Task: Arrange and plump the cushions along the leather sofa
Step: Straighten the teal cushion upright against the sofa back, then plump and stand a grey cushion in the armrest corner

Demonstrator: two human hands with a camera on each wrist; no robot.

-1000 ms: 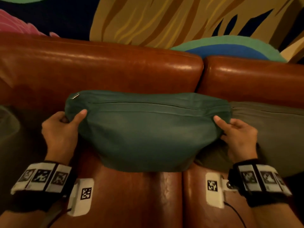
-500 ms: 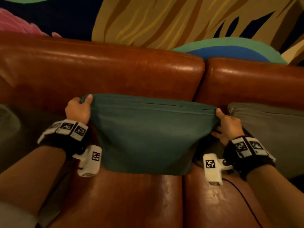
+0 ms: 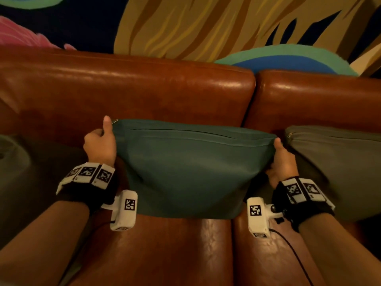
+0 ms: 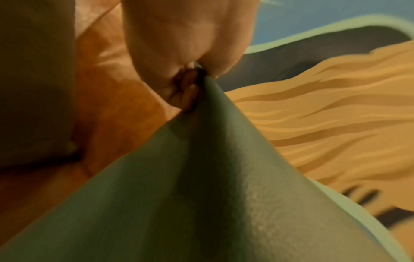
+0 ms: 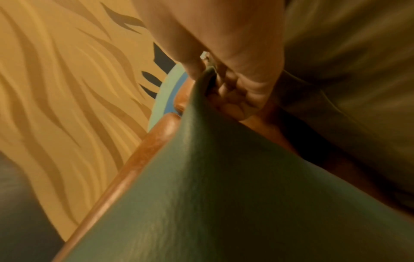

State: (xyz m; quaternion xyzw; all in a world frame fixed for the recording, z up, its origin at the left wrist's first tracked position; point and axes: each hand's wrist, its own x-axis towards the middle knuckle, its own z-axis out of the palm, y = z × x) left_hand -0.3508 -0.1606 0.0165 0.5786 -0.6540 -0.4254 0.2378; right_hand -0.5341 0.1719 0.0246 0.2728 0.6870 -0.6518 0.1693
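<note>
The left hand [image 3: 100,143] and right hand [image 3: 282,162] each pinch a top corner of the green cushion [image 3: 189,168], which stands against the sofa [image 3: 144,93] back, beside a grey cushion [image 3: 338,162].

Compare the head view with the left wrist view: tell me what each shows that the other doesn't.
Only the head view shows the right hand pinching the teal cushion's other top corner, the grey cushion beside it, and the sofa's seat.

Only the left wrist view shows, close up, the fingers curled behind the pinched corner.

Both show the left hand gripping the teal cushion, the brown leather backrest, and the painted wall.
</note>
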